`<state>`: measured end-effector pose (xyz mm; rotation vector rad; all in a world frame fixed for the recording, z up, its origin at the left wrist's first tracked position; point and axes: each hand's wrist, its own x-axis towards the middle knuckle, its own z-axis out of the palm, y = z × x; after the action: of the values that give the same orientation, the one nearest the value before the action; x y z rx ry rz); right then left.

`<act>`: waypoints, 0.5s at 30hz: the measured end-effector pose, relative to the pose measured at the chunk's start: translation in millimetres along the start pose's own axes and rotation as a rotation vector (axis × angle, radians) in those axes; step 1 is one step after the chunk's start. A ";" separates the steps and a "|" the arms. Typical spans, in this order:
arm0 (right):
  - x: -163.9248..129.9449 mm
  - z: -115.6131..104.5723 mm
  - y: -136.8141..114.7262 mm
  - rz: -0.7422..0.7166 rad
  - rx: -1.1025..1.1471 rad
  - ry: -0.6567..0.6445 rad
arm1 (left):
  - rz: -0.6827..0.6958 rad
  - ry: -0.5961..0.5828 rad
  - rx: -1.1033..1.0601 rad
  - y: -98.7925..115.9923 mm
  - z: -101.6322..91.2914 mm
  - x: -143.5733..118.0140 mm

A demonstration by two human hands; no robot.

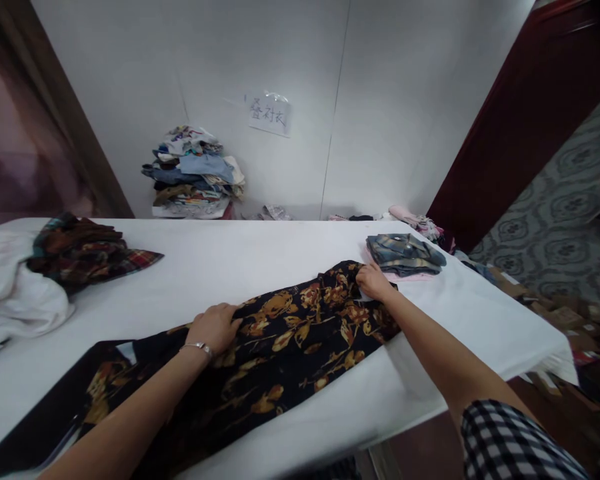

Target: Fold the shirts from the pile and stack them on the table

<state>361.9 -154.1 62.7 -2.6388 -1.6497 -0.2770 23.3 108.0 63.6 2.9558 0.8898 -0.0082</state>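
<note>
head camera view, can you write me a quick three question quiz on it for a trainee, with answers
1. Multiple choice: what pattern covers the long dark cloth garment under the left hand?
a) checks
b) flowers and leaves
c) stripes

2. True or false: a thin silver-coloured band circles the left wrist.

3. Which lies nearer to the right hand: the folded blue-grey plaid cloth or the crumpled red-brown plaid cloth?

Key: 1. b; 2. true; 3. the folded blue-grey plaid cloth.
</note>
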 end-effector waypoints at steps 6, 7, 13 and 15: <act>6.9 -1.5 -10.7 -0.065 0.020 0.058 | 0.038 0.081 0.009 7.2 -2.6 2.5; 10.4 -0.4 -13.1 -0.106 0.033 0.044 | 0.042 0.075 0.026 8.4 -3.4 3.1; 13.5 7.3 -13.1 -0.121 0.079 0.010 | -0.002 0.064 0.113 3.4 -10.0 8.5; 6.7 8.4 -10.8 -0.150 0.067 0.017 | -0.040 0.125 0.122 -0.4 -11.0 10.6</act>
<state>356.3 -142.4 54.7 -2.4629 -1.8207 -0.2417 31.8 114.8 74.3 3.0802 0.9974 0.1269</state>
